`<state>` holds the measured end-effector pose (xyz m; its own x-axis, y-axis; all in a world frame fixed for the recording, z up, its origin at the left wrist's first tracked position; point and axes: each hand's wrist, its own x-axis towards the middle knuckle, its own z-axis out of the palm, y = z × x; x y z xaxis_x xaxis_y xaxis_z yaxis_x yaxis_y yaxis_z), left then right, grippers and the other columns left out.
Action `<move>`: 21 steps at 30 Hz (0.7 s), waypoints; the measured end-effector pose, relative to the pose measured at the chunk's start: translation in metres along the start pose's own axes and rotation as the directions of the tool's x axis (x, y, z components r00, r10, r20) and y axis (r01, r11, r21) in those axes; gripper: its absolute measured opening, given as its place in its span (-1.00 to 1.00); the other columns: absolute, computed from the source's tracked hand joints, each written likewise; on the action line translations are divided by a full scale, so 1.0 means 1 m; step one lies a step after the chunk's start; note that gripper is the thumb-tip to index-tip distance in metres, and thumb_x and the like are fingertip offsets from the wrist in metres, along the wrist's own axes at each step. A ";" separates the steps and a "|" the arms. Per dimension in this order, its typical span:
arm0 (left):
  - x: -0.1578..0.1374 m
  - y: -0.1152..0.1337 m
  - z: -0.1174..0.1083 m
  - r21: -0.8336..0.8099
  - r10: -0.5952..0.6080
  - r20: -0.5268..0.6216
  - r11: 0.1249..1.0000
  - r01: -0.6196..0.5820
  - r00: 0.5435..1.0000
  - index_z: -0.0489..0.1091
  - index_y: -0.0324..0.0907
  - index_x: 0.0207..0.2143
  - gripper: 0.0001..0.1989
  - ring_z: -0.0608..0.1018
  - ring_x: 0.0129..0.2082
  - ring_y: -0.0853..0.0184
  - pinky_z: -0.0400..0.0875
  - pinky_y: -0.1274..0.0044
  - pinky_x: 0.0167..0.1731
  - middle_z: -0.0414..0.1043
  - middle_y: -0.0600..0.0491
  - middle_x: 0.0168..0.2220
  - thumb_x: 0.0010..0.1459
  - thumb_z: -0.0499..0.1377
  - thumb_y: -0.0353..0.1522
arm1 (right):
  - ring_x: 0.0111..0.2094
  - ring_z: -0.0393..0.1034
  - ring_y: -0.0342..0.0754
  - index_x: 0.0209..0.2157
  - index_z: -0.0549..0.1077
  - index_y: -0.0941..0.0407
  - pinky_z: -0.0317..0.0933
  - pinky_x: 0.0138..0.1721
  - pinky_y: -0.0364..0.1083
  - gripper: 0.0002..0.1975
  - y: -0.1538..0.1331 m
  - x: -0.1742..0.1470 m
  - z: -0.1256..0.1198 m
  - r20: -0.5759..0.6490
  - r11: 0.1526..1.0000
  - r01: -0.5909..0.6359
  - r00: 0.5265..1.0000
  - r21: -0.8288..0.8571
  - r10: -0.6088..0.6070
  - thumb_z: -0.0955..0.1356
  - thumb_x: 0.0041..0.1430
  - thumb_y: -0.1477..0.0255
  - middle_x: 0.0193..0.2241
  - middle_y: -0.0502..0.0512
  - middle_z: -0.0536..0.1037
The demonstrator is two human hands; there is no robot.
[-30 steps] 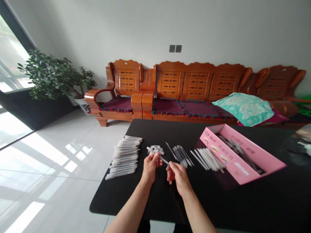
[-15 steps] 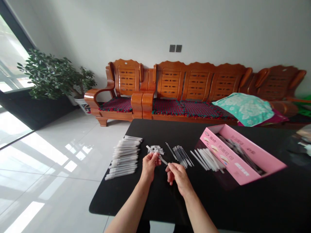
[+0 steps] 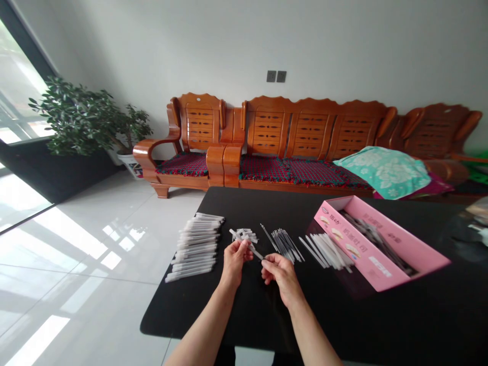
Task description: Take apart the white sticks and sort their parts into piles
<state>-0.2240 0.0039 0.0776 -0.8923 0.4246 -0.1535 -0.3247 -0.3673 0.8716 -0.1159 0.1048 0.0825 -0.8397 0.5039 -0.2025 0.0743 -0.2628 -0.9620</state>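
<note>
To my eye the slim pen-like tube [image 3: 256,252] should be light and fairly stiff, perhaps a bit slick; a gentle fingertip pinch near each end looks like the right hold. It slants between the hands above the black table [image 3: 183,307]; thumb and fingers of the left hand [image 3: 233,259] pinch its far end, those of the right hand [image 3: 281,273] its near tip; just beyond lie small white pieces [image 3: 244,234] and thin dark rods [image 3: 284,241].
</note>
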 end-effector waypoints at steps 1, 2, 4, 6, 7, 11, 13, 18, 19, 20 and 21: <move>0.000 0.000 0.000 -0.001 0.002 -0.003 1.000 -0.002 1.000 0.49 -0.31 -0.46 -0.58 0.42 -0.63 0.48 0.34 0.63 -0.58 0.41 0.07 -0.60 -0.15 0.41 -0.11 | -0.63 0.35 -0.17 -0.39 0.45 0.19 0.16 -0.66 -0.23 -0.57 0.000 0.000 0.000 -0.007 1.000 -0.010 1.000 -0.002 0.010 0.50 -0.11 0.11 -0.62 0.01 0.50; 0.000 0.000 0.000 -0.002 0.005 -0.006 1.000 -0.005 1.000 0.48 -0.31 -0.46 -0.58 0.42 -0.63 0.48 0.34 0.63 -0.58 0.41 0.07 -0.60 -0.15 0.41 -0.11 | -0.63 0.35 -0.16 -0.38 0.45 0.19 0.15 -0.67 -0.23 -0.56 0.001 0.000 -0.001 -0.007 1.000 -0.024 1.000 -0.007 0.024 0.48 -0.08 0.09 -0.62 0.02 0.50; 0.000 -0.001 0.000 0.000 0.008 -0.007 1.000 -0.008 1.000 0.49 -0.31 -0.46 -0.58 0.42 -0.62 0.48 0.35 0.63 -0.58 0.41 0.07 -0.59 -0.15 0.41 -0.11 | -0.66 0.33 -0.16 -0.39 0.46 0.21 0.12 -0.70 -0.23 -0.52 0.001 0.000 0.000 0.012 0.999 -0.044 0.999 -0.020 0.044 0.41 0.01 0.02 -0.65 0.03 0.48; 0.000 -0.001 -0.001 0.005 0.005 -0.003 1.000 -0.005 1.000 0.49 -0.32 -0.46 -0.57 0.42 -0.62 0.48 0.35 0.63 -0.58 0.40 0.07 -0.60 -0.15 0.40 -0.10 | -0.67 0.32 -0.17 -0.42 0.46 0.21 0.10 -0.72 -0.24 -0.51 0.002 0.000 0.000 0.033 0.999 -0.037 0.999 -0.025 0.037 0.38 0.04 0.00 -0.67 0.03 0.47; 0.000 -0.001 -0.001 0.008 0.001 -0.001 1.000 -0.001 1.000 0.49 -0.32 -0.46 -0.57 0.42 -0.63 0.48 0.35 0.63 -0.58 0.40 0.07 -0.60 -0.15 0.40 -0.10 | -0.67 0.32 -0.17 -0.43 0.46 0.21 0.10 -0.71 -0.24 -0.53 0.002 0.000 0.000 0.036 0.999 -0.022 0.999 -0.023 0.023 0.40 0.03 0.02 -0.67 0.03 0.46; 0.000 -0.001 -0.001 0.011 -0.007 -0.003 1.000 0.007 1.000 0.49 -0.32 -0.46 -0.57 0.42 -0.63 0.48 0.35 0.63 -0.57 0.41 0.07 -0.60 -0.15 0.40 -0.10 | -0.64 0.34 -0.17 -0.39 0.46 0.20 0.13 -0.69 -0.24 -0.57 0.003 0.000 0.000 0.000 1.000 -0.003 1.000 -0.021 0.003 0.47 -0.07 0.09 -0.62 0.02 0.50; 0.000 -0.002 -0.001 0.011 -0.004 -0.007 1.000 0.004 1.000 0.49 -0.31 -0.46 -0.57 0.42 -0.63 0.48 0.35 0.63 -0.57 0.41 0.07 -0.60 -0.15 0.40 -0.10 | -0.66 0.33 -0.17 -0.38 0.46 0.20 0.11 -0.72 -0.25 -0.52 0.004 0.001 -0.001 0.008 0.999 -0.030 1.000 -0.042 0.030 0.42 -0.02 0.02 -0.64 0.03 0.49; 0.001 -0.004 -0.002 0.018 -0.013 0.000 1.000 0.013 1.000 0.49 -0.32 -0.46 -0.57 0.42 -0.65 0.49 0.34 0.63 -0.59 0.41 0.07 -0.61 -0.16 0.41 -0.10 | -0.69 0.29 -0.18 -0.45 0.45 0.19 0.05 -0.75 -0.26 -0.54 0.007 0.001 -0.002 0.044 0.996 0.004 0.999 -0.090 0.000 0.40 -0.01 0.02 -0.69 0.00 0.44; 0.002 -0.004 -0.002 0.010 -0.009 -0.010 1.000 0.009 1.000 0.49 -0.32 -0.47 -0.57 0.42 -0.64 0.48 0.35 0.63 -0.59 0.41 0.07 -0.61 -0.16 0.41 -0.10 | -0.68 0.29 -0.18 -0.45 0.44 0.19 0.05 -0.74 -0.26 -0.57 0.007 0.001 -0.003 0.029 0.994 0.018 0.999 -0.103 -0.015 0.43 -0.03 0.05 -0.69 -0.01 0.45; 0.003 -0.004 -0.003 0.000 -0.002 -0.027 1.000 0.002 1.000 0.49 -0.32 -0.47 -0.56 0.42 -0.64 0.48 0.36 0.62 -0.58 0.41 0.07 -0.60 -0.18 0.41 -0.10 | -0.67 0.28 -0.19 -0.46 0.44 0.18 0.05 -0.73 -0.26 -0.59 0.008 0.001 -0.004 0.011 0.993 0.030 1.000 -0.118 -0.029 0.44 -0.06 0.08 -0.68 -0.01 0.45; 0.004 -0.003 -0.005 -0.009 0.008 -0.049 1.000 -0.008 0.999 0.49 -0.31 -0.47 -0.56 0.42 -0.63 0.48 0.36 0.62 -0.58 0.41 0.08 -0.60 -0.19 0.42 -0.10 | -0.67 0.28 -0.18 -0.46 0.44 0.18 0.05 -0.73 -0.26 -0.61 0.008 0.002 -0.006 -0.007 0.990 0.039 0.999 -0.134 -0.041 0.45 -0.07 0.11 -0.68 -0.01 0.45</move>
<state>-0.2281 0.0028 0.0721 -0.9091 0.3806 -0.1694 -0.3203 -0.3784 0.8685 -0.1136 0.1082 0.0730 -0.8381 0.5200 -0.1647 0.1126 -0.1304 -0.9850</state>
